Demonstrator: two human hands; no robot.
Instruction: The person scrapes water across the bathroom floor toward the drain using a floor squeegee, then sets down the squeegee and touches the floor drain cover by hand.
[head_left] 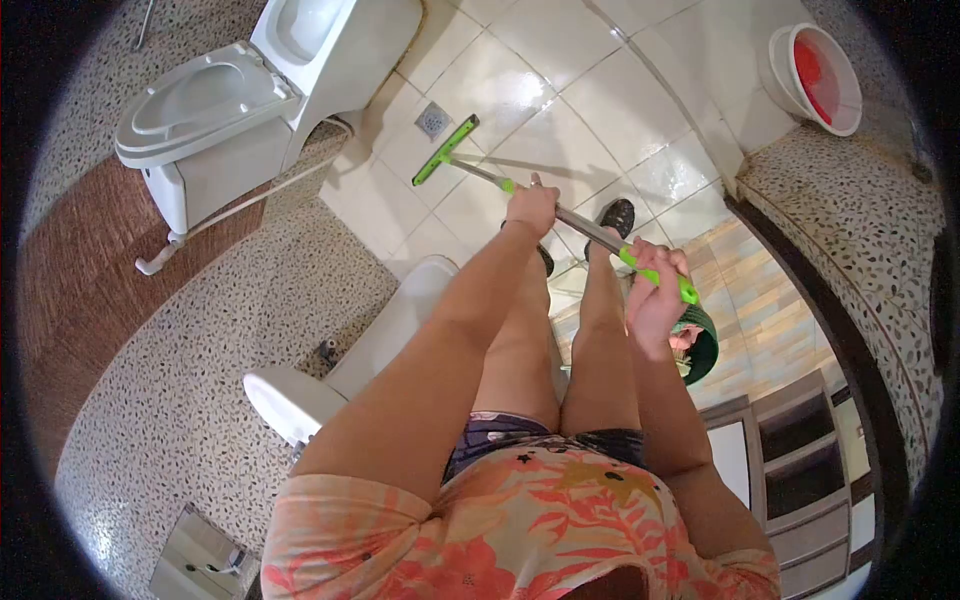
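Squeegee: long-handled squeegee with a narrow green head and metal pole (590,231); its head is just beside the square metal floor drain (432,121). Blade-to-floor contact cannot be confirmed.
Left hand: the left hand (532,205) has its fingers clamped around the pole, close to the green collar.
Right hand: the right hand (655,300) has its fingers closed on the green end grip.
Slip hazard: the glossy white floor tiles (515,75) appear wet; a black shoe (618,214) may lose traction if weight shifts abruptly.
Snag hazard: the head sits close enough to the drain that a blade corner may catch on its edge, jerking the pole.
Grip hazard: moisture on the pole may let the left fingers slide, so the head twists.
Rear clearance: the grip end is near the round green container (708,350); a hard pull may knock it.
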